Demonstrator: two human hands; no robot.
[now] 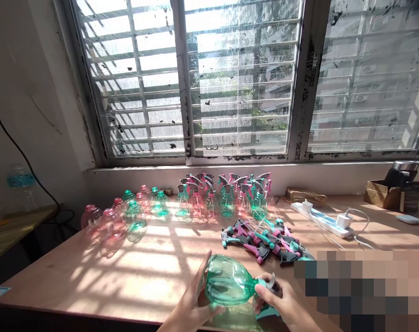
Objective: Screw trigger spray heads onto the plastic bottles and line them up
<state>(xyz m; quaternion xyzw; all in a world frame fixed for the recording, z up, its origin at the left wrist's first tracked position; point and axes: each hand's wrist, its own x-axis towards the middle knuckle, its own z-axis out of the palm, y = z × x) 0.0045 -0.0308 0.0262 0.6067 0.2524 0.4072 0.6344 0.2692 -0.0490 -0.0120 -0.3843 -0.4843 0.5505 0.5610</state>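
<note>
Two hands, left (197,293) and right (276,299), close fingers (265,295) round a green bottle (228,282) near the table edge (91,311), pink bottles (109,224) well apart.

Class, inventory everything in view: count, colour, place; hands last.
Held spray bottle: one, green, front
Bottles without spray heads: about nine, pink/green, left
Bottles with spray heads: many, pink/green, back
Loose spray heads: many, pink/teal/black, centre
Power strip: one, white, right
Plugs: two, white, right
Cardboard items: two, brown, right
Water bottle: one, clear, left
Side table: one, yellowish, left
Window: one, grey, back
Table: one, brown, front
Left hand: one, bare, bottle's base
Right hand: one, bare, bottle's top
</note>
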